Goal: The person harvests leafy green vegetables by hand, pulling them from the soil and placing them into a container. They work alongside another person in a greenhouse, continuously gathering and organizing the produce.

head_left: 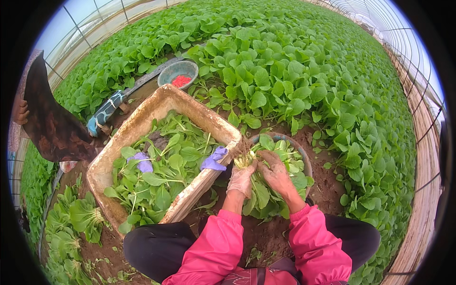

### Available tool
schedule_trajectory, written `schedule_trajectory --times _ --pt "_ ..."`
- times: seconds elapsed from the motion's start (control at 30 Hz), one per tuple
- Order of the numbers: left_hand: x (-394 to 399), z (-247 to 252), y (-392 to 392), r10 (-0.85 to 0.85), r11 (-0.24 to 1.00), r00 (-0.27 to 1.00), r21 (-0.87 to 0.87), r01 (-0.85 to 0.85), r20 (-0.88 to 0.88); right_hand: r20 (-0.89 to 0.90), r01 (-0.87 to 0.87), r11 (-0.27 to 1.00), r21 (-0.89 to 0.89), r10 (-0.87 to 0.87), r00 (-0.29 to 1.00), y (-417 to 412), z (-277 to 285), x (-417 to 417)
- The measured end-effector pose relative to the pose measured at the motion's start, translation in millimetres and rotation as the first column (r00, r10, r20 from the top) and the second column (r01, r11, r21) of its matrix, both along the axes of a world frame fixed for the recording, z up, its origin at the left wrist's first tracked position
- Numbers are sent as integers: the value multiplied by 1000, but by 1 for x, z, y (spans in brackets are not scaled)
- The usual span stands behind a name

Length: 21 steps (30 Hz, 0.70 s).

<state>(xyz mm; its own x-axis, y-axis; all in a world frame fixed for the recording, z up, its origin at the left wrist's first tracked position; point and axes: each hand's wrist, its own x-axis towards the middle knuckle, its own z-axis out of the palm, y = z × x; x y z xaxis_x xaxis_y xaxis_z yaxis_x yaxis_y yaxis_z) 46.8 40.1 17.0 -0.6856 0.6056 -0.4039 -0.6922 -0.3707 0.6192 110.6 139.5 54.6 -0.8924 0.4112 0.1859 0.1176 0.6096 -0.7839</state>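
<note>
My left hand (241, 180), in a thin clear glove, grips a bunch of leafy greens (245, 160) with pale stems and muddy roots pointing up and away from me. My right hand (276, 172), caked with soil, is beside the bunch at its right; whether its fingers hold a stem cannot be told. Under both hands stands a round tub (307, 162) heaped with greens. To its left is a dirty white foam box (199, 115) holding loose greens (164, 192) and a clod of soil. One purple glove (213, 159) lies over the box's right rim, another purple piece (141, 162) on the leaves.
Beyond the box sits a round basin (194, 73) with red strips inside. A padded blue roll (105, 112) lies left of it. Another person's hand (21, 112) and dark clothing are at the far left. Bundled greens (85, 215) lie on soil at the lower left; dense crop surrounds the work spot.
</note>
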Motion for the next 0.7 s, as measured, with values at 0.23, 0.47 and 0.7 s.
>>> schedule_trajectory --times 0.23,0.47,0.7 --pt "4 -12 -1 -77 990 969 97 102 -235 31 -93 890 447 89 996 3 41 -14" --pt "6 -2 1 -181 962 938 146 231 -296 90 -132 733 667 96 991 12 59 -24" --pt "-2 4 -6 -116 976 924 130 174 -365 -54 -3 918 -397 -20 998 22 49 -7"
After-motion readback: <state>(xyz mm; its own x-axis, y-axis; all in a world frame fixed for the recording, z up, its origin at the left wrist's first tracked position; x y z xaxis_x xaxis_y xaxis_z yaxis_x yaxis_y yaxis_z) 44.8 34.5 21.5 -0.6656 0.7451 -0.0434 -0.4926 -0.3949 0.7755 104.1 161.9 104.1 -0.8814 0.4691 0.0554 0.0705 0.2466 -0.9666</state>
